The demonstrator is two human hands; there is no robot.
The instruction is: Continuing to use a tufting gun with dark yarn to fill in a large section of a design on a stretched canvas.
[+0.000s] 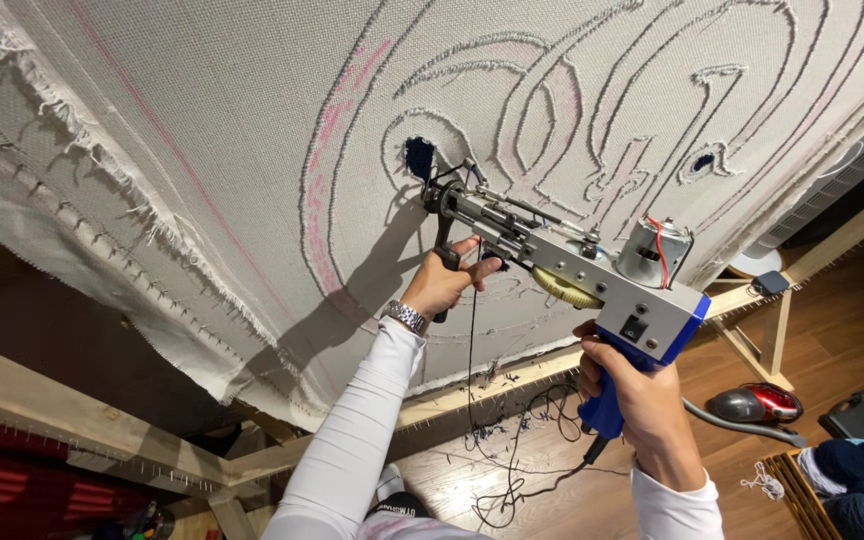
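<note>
A: Hands?
B: Left hand (444,283) clamps the black front handle; right hand (630,392) wraps the blue grip of the grey metal tufting gun (562,262).
A: Where?
B: Needle touches the cream stretched cloth (202,120) beside a dark blue tufted patch (418,156). Best pressed firmly, square.

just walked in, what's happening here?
A person holds a tufting gun against a stretched cloth on a wooden frame. The left hand grips the front handle, the right hand the blue rear grip. The needle tip sits at a small patch of dark blue yarn among drawn outlines. A red vacuum cleaner lies on the floor.
</note>
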